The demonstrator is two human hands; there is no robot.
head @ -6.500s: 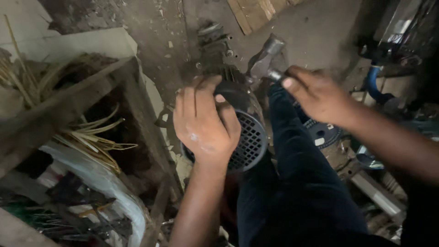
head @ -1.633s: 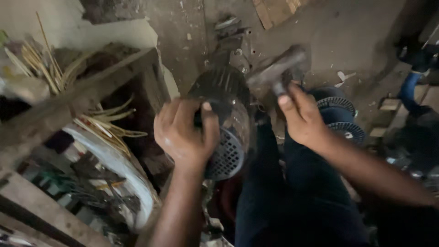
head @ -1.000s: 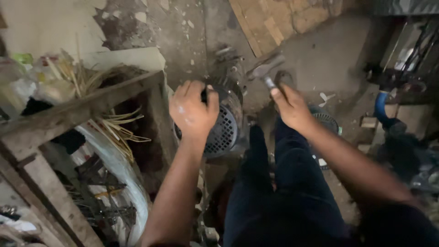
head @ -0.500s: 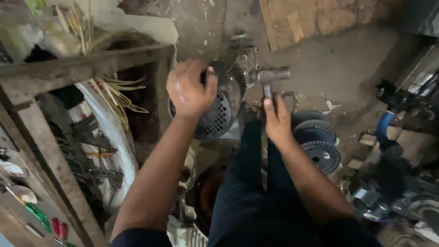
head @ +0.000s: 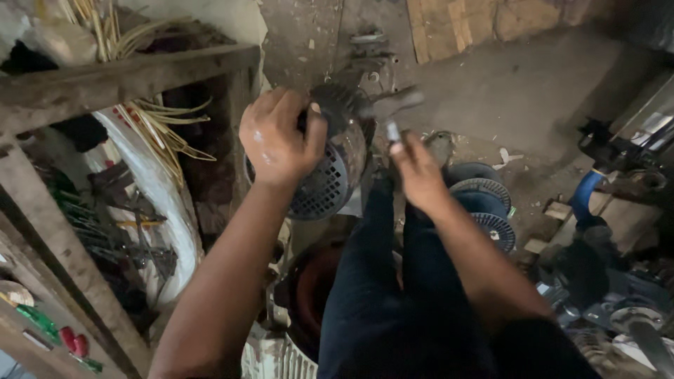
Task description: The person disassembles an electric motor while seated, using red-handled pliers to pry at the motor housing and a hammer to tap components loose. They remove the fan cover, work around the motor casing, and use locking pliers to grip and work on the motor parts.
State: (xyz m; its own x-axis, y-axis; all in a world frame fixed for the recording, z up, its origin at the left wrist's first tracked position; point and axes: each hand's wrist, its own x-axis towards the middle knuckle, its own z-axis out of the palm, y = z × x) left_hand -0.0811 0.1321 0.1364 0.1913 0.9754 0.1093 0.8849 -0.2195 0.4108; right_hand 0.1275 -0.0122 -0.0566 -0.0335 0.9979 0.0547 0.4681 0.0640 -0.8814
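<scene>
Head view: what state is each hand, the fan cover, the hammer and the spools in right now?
Left hand: gripping the fan cover's top edge.
Right hand: closed on the hammer handle.
Fan cover: tilted, grille facing the camera.
Hammer: raised, head motion-blurred.
Spools: on the floor, untouched.

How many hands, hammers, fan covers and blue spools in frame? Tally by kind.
Hands: 2, left hand on the fan cover, right hand gripping the hammer
Hammers: 1, hammer, motion-blurred
Slotted fan covers: 1, fan cover
Blue spools: 2, upper spool and lower spool
Total: 6
</scene>
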